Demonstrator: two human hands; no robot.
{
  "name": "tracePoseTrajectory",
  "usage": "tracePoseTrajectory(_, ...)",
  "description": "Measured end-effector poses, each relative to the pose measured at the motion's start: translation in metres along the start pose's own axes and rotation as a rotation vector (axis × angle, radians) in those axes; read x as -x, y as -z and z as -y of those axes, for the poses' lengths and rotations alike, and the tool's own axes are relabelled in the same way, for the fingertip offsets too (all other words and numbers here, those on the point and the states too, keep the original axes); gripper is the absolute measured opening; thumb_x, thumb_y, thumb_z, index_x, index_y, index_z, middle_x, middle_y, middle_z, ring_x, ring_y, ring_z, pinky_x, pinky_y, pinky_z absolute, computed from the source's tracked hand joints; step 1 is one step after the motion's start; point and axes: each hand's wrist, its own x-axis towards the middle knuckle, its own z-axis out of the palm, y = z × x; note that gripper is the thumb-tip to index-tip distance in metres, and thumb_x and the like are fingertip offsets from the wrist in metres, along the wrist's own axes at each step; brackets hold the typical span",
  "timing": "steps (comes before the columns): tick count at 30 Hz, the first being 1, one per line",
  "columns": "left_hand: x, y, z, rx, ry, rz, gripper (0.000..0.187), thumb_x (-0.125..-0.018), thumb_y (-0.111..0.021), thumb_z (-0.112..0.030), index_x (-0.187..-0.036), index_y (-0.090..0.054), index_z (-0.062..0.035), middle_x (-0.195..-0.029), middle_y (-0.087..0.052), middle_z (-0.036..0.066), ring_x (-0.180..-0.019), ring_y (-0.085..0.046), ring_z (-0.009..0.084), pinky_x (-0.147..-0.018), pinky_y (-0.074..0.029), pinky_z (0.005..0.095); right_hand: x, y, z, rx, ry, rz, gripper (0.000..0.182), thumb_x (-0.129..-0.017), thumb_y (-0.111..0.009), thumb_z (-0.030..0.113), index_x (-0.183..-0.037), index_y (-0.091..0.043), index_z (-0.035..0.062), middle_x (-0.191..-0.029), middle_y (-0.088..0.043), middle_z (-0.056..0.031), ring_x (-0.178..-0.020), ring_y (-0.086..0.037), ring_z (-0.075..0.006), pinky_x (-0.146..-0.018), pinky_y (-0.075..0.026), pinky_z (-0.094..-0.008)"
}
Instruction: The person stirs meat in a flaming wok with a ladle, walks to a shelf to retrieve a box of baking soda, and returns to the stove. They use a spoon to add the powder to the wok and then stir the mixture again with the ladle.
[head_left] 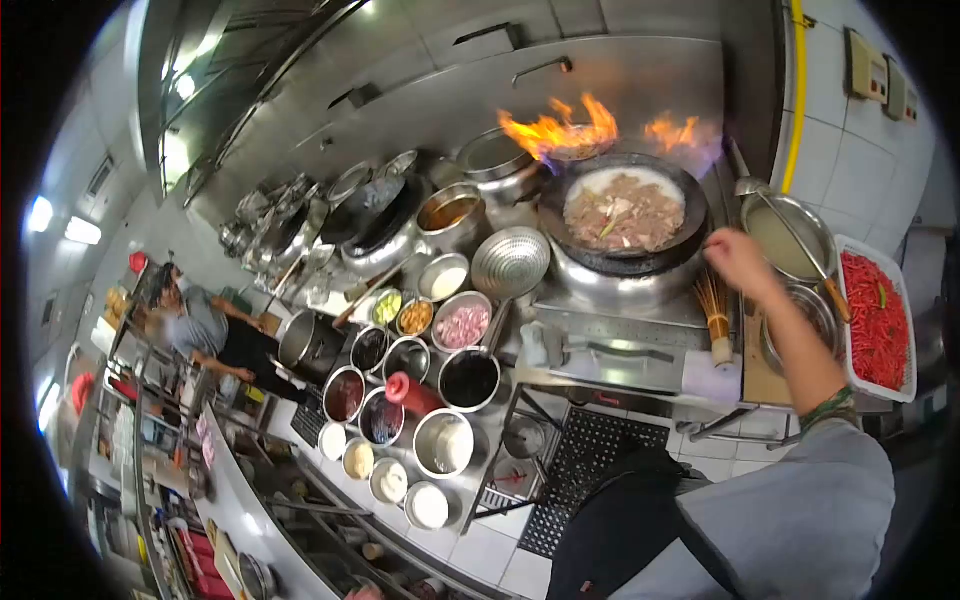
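Note:
My right hand (738, 258) is closed at the right edge of a black wok (552, 205), its fingers curled; what they hold, if anything, is hidden. Sliced meat (625, 210) with white pieces and a green bit fills the wok, pale foam or liquid along its back side. The wok sits on a round steel burner ring (625, 285). Below my hand, a bamboo brush (716, 318) leans with its bristles up. My left hand cannot be made out; a small skin-toned patch at the bottom edge is too cut off to identify.
Flames (565, 130) rise behind the wok. To the right are a steel pot (790, 238) with a ladle across it and a white basket of red chillies (880, 320). A perforated strainer (511, 262) and several ingredient bowls (443, 445) stand left. Another person (210, 325) stands far left.

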Motion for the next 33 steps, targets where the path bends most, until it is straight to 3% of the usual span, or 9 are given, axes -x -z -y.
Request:
tracePoseTrajectory(2,0.011,-0.041,-0.119,0.304,0.143,0.56,0.033,-0.095,-0.071,-0.015,-0.122,-0.067,0.0041,-0.114,-0.072,0.024,-0.11,-0.069,0.0353,-0.095,-0.053,0.0424,-0.037,0.029,-0.102,0.228,-0.228,-0.123,0.028,-0.09,-0.066,0.02,-0.112,-0.068,0.003,-0.106,-0.071,-0.0213,-0.102,-0.067,-0.0404,-0.089,-0.053,-0.049)
tracePoseTrajectory(3,0.034,-0.075,-0.133,0.395,-0.246,0.703,0.031,-0.094,-0.071,-0.012,-0.118,-0.066,0.0063,-0.11,-0.072,0.022,-0.108,-0.069,0.0344,-0.096,-0.052,0.0428,-0.034,0.041,-0.167,0.354,-0.104,-0.221,0.03,-0.09,-0.063,0.015,-0.116,-0.065,0.002,-0.115,-0.068,-0.0254,-0.112,-0.062,-0.0443,-0.095,-0.051,-0.053)
tracePoseTrajectory(5,0.046,-0.1,-0.189,0.637,-0.367,0.969,0.031,-0.099,-0.063,-0.012,-0.126,-0.063,0.0029,-0.117,-0.07,0.018,-0.104,-0.069,0.0342,-0.094,-0.053,0.0445,-0.024,0.072,-0.238,0.637,-0.321,-0.228,0.034,-0.089,-0.061,0.01,-0.122,-0.059,0.0003,-0.121,-0.064,-0.0287,-0.119,-0.059,-0.0462,-0.097,-0.05,-0.0532)
tracePoseTrajectory(9,0.056,-0.159,-0.238,0.686,-0.296,1.045,0.037,-0.087,-0.077,-0.008,-0.121,-0.067,0.0016,-0.107,-0.074,0.018,-0.1,-0.072,0.0312,-0.09,-0.054,0.0392,0.018,0.101,-0.349,0.64,-0.529,0.068,0.048,-0.084,-0.061,0.004,-0.13,-0.048,-0.0008,-0.125,-0.061,-0.031,-0.116,-0.058,-0.052,-0.097,-0.05,-0.0545)
tracePoseTrajectory(16,0.044,-0.215,-0.299,0.645,-0.566,1.13,0.039,-0.087,-0.077,-0.008,-0.123,-0.066,-0.0005,-0.11,-0.072,0.02,-0.099,-0.071,0.0367,-0.085,-0.056,0.0418,0.029,0.126,-0.28,0.43,-0.509,-0.113,0.021,-0.084,-0.062,0.009,-0.093,-0.064,-0.0091,-0.098,-0.07,-0.0306,-0.099,-0.067,-0.0481,-0.091,-0.05,-0.0516)
tracePoseTrajectory(19,0.039,-0.227,-0.323,0.656,-0.625,1.15,0.036,-0.087,-0.077,-0.011,-0.12,-0.066,-0.0008,-0.109,-0.072,0.02,-0.098,-0.07,0.0392,-0.086,-0.055,0.043,0.03,0.121,-0.232,-0.03,-0.644,-0.023,0.026,-0.089,-0.063,0.01,-0.109,-0.064,-0.0074,-0.085,-0.068,-0.0196,-0.079,-0.069,-0.0329,-0.072,-0.055,-0.0451)
tracePoseTrajectory(23,0.05,-0.241,-0.341,0.684,-0.623,1.178,0.034,-0.087,-0.076,-0.01,-0.118,-0.067,-0.0011,-0.108,-0.072,0.02,-0.098,-0.07,0.0397,-0.085,-0.055,0.0433,0.015,0.107,-0.123,-0.611,-0.631,0.195,0.05,-0.096,-0.059,0.005,-0.144,-0.044,0.0012,-0.081,-0.051,-0.0033,-0.056,-0.051,-0.0093,-0.044,-0.043,-0.0262)
tracePoseTrajectory(26,0.055,-0.239,-0.352,0.701,-0.599,1.273,0.034,-0.086,-0.077,-0.009,-0.117,-0.068,-0.0011,-0.108,-0.072,0.02,-0.098,-0.07,0.0395,-0.084,-0.055,0.0436,-0.011,0.08,-0.085,-0.689,-0.553,0.153,0.053,-0.096,-0.06,0.005,-0.146,-0.042,0.0044,-0.088,-0.054,-0.0047,-0.056,-0.05,-0.0086,-0.043,-0.043,-0.0265)
tracePoseTrajectory(33,0.045,-0.244,-0.33,0.615,-0.498,1.245,0.035,-0.085,-0.078,-0.008,-0.118,-0.068,-0.0012,-0.106,-0.072,0.02,-0.096,-0.07,0.0385,-0.082,-0.055,0.0429,-0.069,-0.003,-0.084,-0.21,-0.225,0.178,0.058,-0.095,-0.06,0.012,-0.148,-0.037,0.0054,-0.112,-0.064,-0.0258,-0.091,-0.066,-0.0418,-0.083,-0.051,-0.0486)
